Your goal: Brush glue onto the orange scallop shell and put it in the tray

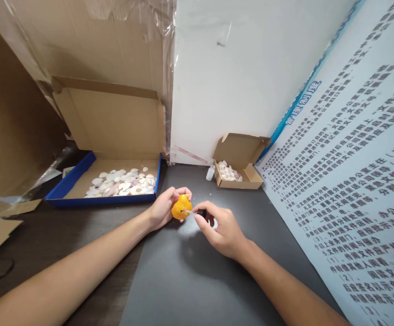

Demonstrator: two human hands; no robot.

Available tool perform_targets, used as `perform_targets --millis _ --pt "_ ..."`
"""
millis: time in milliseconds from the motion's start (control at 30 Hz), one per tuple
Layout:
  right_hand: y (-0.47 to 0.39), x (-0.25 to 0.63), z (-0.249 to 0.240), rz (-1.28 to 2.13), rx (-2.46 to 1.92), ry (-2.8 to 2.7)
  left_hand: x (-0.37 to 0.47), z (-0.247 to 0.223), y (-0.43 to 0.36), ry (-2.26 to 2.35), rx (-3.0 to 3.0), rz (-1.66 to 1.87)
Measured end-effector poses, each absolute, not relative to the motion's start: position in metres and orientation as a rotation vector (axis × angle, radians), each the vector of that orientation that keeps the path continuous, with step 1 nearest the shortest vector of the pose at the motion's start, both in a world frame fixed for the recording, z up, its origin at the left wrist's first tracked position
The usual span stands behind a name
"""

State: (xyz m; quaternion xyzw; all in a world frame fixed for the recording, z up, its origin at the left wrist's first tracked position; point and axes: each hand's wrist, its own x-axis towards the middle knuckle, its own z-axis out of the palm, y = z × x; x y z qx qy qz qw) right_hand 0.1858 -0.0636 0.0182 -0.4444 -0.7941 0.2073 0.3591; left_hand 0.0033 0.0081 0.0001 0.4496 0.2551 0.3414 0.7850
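Note:
My left hand [164, 209] is closed around a lumpy orange-yellow piece [182, 208], rounded below and narrower on top, with a dark spot on the side facing me. I cannot tell its exact kind. In my right hand [223, 230], a small black-handled applicator [201, 213] is pinched between thumb and fingers. Its thin pale tip points left at the dark spot; whether it touches is too small to tell. Farther back, a small whitish bottle [211, 173] stands upright beside the small cardboard box [239, 184].
At the left, a blue-edged cardboard box [103, 199] with a raised lid holds many pale shells [120, 183]. More shells [229, 172] lie in the small open box. A grey mat [183, 285] covers the table's right side. A printed board [359, 172] stands at the right.

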Motion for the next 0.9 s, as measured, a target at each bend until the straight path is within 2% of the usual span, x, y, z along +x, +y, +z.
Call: perform_targets --millis 367,600,900 --pt "-0.0646 0.1847 0.0191 0.573 -1.125 -2.123 0.0027 -0.0004 0.0080 0.546 0.972 0.750" --pt "-0.0619 0.1853 0.0176 0.455 -1.176 -1.995 0.0027 0.0013 0.0081 0.548 0.970 0.738" --pt "-0.0637 0.1843 0.0187 0.534 -1.190 -2.104 0.0033 0.0008 0.0087 0.576 0.975 0.729"
